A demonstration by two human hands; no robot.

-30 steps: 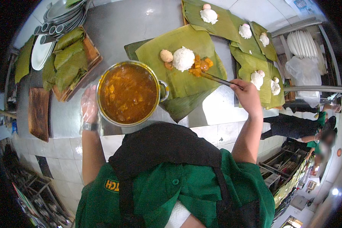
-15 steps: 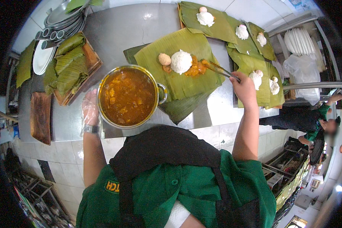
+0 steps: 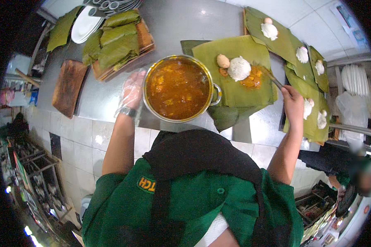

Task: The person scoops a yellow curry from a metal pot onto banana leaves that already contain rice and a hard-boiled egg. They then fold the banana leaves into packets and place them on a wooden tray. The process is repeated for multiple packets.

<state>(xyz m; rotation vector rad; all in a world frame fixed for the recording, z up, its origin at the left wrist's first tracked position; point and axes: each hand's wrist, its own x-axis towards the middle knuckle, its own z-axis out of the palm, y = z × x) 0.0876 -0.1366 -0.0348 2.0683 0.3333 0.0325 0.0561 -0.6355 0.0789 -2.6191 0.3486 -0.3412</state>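
Observation:
My right hand (image 3: pixel 293 101) is closed round metal tongs (image 3: pixel 275 79), whose tips reach the right edge of a portion of orange-brown stew (image 3: pixel 251 78). That stew lies against a mound of white rice (image 3: pixel 239 68) on a banana leaf (image 3: pixel 235 99). An egg (image 3: pixel 223 61) sits at the left of the rice. A steel pot (image 3: pixel 217 94) filled with chunky brown-orange stew stands left of the leaf, close to the counter's front edge. My left hand (image 3: pixel 132 92), in a clear plastic glove, rests beside the pot's left wall with fingers stretched out, holding nothing.
Wrapped leaf parcels (image 3: pixel 121 47) lie on a wooden board at the left, near another board (image 3: pixel 69 88) and white plates (image 3: pixel 84 24). More banana leaves (image 3: pixel 290 45) with rice mounds line the right. Stacked plates (image 3: pixel 355 80) and a person (image 3: pixel 354 173) are farther right.
The whole scene has shifted rightward in the picture as my head turned. The tongs stay at the stew beside the rice, and my left hand remains beside the pot.

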